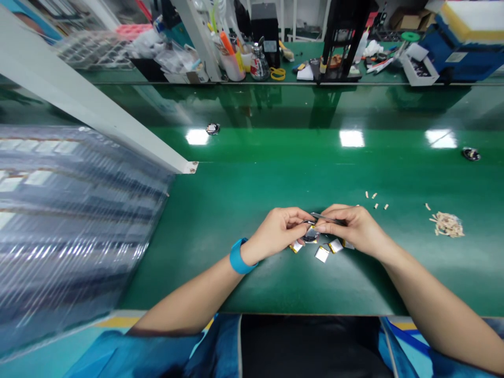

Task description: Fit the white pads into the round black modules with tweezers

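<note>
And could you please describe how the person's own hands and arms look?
The left hand and right hand are both gloveless. A broad, bright blue wristband circles the left wrist, with no readable marking; the right wrist is bare. Blue sleeves leave both forearms uncovered.

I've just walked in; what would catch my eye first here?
Probably the left hand and right hand, meeting at a small dark part over the green table, with a bright blue band on the left wrist. Flat silver squares lie beside the hands. Off to the right sits a heap of pale strips.
</note>
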A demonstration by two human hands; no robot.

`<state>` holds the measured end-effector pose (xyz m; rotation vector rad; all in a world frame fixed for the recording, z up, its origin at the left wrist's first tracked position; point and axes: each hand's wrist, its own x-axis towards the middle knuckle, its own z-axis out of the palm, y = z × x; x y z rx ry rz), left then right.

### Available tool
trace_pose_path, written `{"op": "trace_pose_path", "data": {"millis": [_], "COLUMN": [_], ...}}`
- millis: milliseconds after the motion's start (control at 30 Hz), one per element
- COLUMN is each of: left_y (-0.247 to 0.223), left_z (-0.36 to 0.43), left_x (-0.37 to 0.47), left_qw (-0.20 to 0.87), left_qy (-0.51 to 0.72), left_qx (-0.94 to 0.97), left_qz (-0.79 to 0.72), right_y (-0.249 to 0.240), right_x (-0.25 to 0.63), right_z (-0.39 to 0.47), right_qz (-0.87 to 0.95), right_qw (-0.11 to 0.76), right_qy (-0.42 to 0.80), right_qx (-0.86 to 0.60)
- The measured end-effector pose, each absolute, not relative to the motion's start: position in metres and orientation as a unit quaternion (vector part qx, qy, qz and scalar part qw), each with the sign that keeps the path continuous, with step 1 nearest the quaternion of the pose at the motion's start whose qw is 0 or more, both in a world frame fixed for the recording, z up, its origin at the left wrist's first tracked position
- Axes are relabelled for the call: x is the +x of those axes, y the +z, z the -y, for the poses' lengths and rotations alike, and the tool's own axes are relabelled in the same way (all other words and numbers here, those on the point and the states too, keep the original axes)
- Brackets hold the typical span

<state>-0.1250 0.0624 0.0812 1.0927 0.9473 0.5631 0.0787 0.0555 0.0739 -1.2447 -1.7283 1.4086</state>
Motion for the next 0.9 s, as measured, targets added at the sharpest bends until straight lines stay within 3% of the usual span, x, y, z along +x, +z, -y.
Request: {"op": "trace_pose_path", "data": {"millis": [633, 900], "left_y": [0.0763, 0.0739], "left_z": [-0.0597, -0.0561], "left_x": [-0.1261, -0.1248], "left_qw": [0.735, 0.682], "left_qy": [0.249, 0.248], "left_qx": [0.492, 0.555], "left_qz": [-0.395, -0.407], "right_y": [0.0739, 0.0747], "right_x": [0.0778, 0.0733], "right_z": [-0.0509, -0.0501], "right_qz": [0.638, 0.627], "right_qw": [0.241, 0.255], "right_qy": [0.514, 0.512], "right_qx": [-0.520, -0.528]}}
